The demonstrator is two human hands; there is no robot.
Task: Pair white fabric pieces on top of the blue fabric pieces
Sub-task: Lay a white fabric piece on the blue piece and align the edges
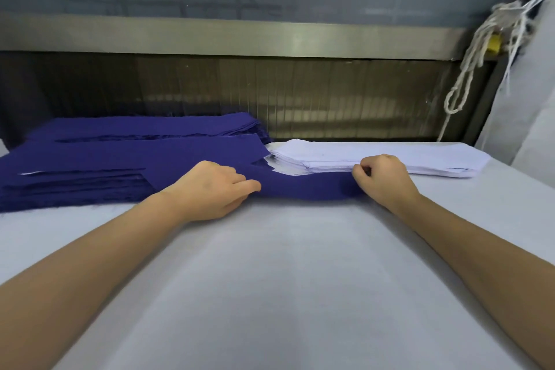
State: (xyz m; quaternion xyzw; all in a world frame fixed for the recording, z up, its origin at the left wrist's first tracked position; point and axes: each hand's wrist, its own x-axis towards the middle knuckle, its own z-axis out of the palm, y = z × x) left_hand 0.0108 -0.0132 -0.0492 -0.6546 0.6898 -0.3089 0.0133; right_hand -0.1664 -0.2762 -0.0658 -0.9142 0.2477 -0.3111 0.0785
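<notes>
— What do we have in our hands?

— A dark blue strip of cloth, plain and matte. Our left hand pinches it between the thumb and curled fingers. Our right hand is balled up tight and grips the strip's right end.

— And where does it lie?

— Flat on the pale grey table, stretched between our two hands. It sits just in front of the white pile and covers that pile's near left corner.

— Which way does it run?

— Its long axis goes left to right across the table, roughly parallel to the far edge. The right end stops at our right fist. Past our left hand it blends into the near blue pile, so we cannot tell where that end finishes.

— What do the piles look like?

— The near blue pile is many thin layers with slightly frayed edges, and a sliver of white shows at its left side. A second blue pile lies just behind it. The white pile is a long, low stack of very pale sheets, also running left to right, and its left end touches the blue cloth.

— Anything else around us?

— A metal rail runs along the back, and a bunch of white cords hangs at the far right.
</notes>
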